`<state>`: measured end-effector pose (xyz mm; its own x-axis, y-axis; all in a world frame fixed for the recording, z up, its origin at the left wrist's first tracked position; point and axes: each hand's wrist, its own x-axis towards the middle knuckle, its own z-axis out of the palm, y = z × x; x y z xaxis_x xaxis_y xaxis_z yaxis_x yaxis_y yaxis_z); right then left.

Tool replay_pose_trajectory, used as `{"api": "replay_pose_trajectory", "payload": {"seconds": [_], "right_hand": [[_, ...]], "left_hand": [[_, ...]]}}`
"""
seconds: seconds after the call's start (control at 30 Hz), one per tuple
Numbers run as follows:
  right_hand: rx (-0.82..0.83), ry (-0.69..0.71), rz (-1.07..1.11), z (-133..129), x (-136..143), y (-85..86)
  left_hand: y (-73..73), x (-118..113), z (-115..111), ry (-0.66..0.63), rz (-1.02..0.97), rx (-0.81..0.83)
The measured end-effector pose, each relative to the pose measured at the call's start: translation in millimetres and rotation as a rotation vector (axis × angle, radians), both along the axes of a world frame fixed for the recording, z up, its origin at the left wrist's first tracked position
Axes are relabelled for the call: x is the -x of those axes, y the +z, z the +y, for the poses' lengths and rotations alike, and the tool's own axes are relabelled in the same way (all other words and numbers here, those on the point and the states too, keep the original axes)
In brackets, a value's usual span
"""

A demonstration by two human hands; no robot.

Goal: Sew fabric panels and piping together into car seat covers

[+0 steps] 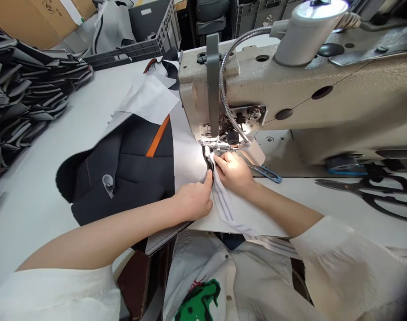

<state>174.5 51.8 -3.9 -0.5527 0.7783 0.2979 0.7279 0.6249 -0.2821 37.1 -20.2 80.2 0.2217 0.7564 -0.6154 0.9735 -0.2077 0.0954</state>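
Observation:
A padded fabric panel point(130, 169), dark with an orange strip and a light grey mesh border point(186, 160), lies left of the sewing machine's needle area. My left hand point(195, 198) is closed on the panel's edge, its index finger pressed along a black strip close to the presser foot; its other fingers are folded and partly hidden. Just right of it, my right hand point(235, 171) pinches a white striped tape point(223, 205) that trails down over the table edge. The presser foot point(220, 145) is partly hidden by glare.
The sewing machine point(290, 84) spans the right side, with a bendable lamp point(253, 151) above my right hand. Blue thread snips point(268, 173) and black scissors point(373, 189) lie to the right. Stacked fabric pieces point(26, 93) fill the left; a grey crate point(150, 40) stands behind.

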Motion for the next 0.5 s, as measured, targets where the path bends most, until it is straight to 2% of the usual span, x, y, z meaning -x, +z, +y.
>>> {"api": "replay_pose_trajectory", "payload": {"seconds": [0.13,0.27,0.5], "right_hand": [[0.035,0.04,0.092,-6.7,-2.4,-4.3],[0.056,0.105,0.096,-11.4,-0.4,-2.9],[0.023,0.133,0.103,-0.4,4.9,-5.2]], "left_hand": [[-3.4,3.7,0.4,0.013,-0.073,-0.002],[-5.8,6.0,-0.6,0.038,-0.117,-0.003],[-9.7,5.0,10.8,0.104,-0.115,-0.038]]}}
